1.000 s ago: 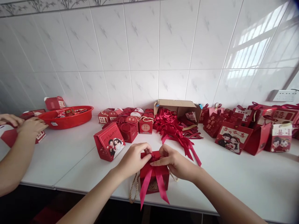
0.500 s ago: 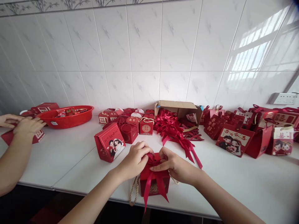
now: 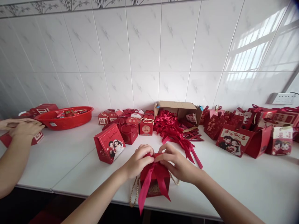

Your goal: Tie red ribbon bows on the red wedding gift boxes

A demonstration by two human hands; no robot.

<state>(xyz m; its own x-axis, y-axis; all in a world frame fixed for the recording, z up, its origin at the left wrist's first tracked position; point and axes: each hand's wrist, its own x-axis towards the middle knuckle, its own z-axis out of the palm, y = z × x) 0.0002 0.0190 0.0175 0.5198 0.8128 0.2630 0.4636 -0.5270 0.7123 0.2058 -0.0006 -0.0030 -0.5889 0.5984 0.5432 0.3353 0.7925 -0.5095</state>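
— Where the fingertips crowd together, what can be made out?

— Little. Person's left hand (image 3: 141, 158): grip pinched on a red ribbon (image 3: 145, 189). Right hand (image 3: 178, 161) at the same spot; whether its grip is closed on ribbon or only pressing, cannot tell. Fingers cover the place where the ribbon gathers.

— And beneath?

— Red box (image 3: 153, 187), directly under both hands, near the front edge of the counter (image 3: 77, 174). Ribbon ends hang across its front, masking part of the gold print. Rope handle (image 3: 132, 194) droops at one side; its counterpart opposite is partly hidden.

— Surroundings?

— Beyond, couple-print box (image 3: 109, 143) to the left; ribbon heap (image 3: 167, 123) at the mouth of a carton (image 3: 177, 105), blocking much of its inside. Farther left, red basin (image 3: 72, 122), wrapped pieces (image 3: 70, 112) too small to identify. Co-worker's hands (image 3: 25, 126) cover most of another box (image 3: 37, 137).

— Right side?

— Gift bags (image 3: 234, 140), overlapping; rear prints blocked, outermost cut off.
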